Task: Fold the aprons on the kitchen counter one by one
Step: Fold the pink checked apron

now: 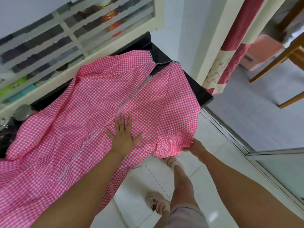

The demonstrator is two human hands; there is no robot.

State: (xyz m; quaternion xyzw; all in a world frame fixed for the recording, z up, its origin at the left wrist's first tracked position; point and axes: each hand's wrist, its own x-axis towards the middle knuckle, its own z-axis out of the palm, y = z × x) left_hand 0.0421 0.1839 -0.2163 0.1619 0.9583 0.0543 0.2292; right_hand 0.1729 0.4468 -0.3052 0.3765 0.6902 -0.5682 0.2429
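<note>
A pink-and-white checked apron lies spread over the black kitchen counter, its near part hanging over the front edge. A pale seam runs down its middle, and dark striped trim shows at the far end. My left hand lies flat on the cloth near the middle, fingers spread. My right hand pinches the apron's hanging right edge just off the counter's front, bunching the fabric there.
A white louvred window runs behind the counter. A metal lid and dark items sit at the counter's left. To the right are a red curtain, wooden chair legs and a glass door track. White tiled floor lies below.
</note>
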